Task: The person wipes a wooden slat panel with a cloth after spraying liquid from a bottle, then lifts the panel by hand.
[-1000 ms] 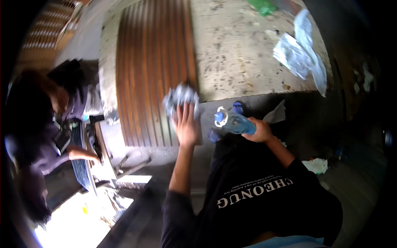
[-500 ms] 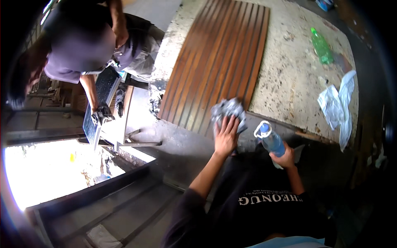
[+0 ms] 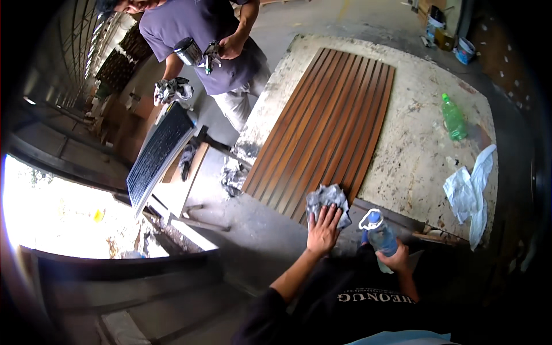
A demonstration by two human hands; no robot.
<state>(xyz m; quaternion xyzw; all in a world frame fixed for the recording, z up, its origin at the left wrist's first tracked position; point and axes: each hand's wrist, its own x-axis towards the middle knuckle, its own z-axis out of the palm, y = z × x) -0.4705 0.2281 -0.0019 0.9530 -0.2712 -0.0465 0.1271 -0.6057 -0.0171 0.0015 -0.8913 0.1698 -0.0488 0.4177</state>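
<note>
My left hand (image 3: 324,234) presses a crumpled grey rag (image 3: 329,198) onto the near end of a brown slatted wood panel (image 3: 333,126). Its fingers are spread over the rag; the thumb is hard to make out. To the right, just off the table's near edge, my right hand (image 3: 397,260) is closed around a clear plastic bottle (image 3: 382,238) with a blue cap and a white loop at its neck. The panel lies lengthwise on a pale, stained table (image 3: 422,167), and its near end reaches past the table edge.
A green bottle (image 3: 454,118) and white-blue cloths (image 3: 468,187) lie at the table's right. Across at the left, a person (image 3: 201,46) holds a spray gun (image 3: 201,54) and a rag (image 3: 172,89) beside a dark ribbed panel (image 3: 161,155) on a stand. Buckets (image 3: 464,50) stand far right.
The view has tilted up, so the table sits lower. My left hand and rag remain at the panel's near end. The co-worker has straightened up, lifting a rag off the dark panel.
</note>
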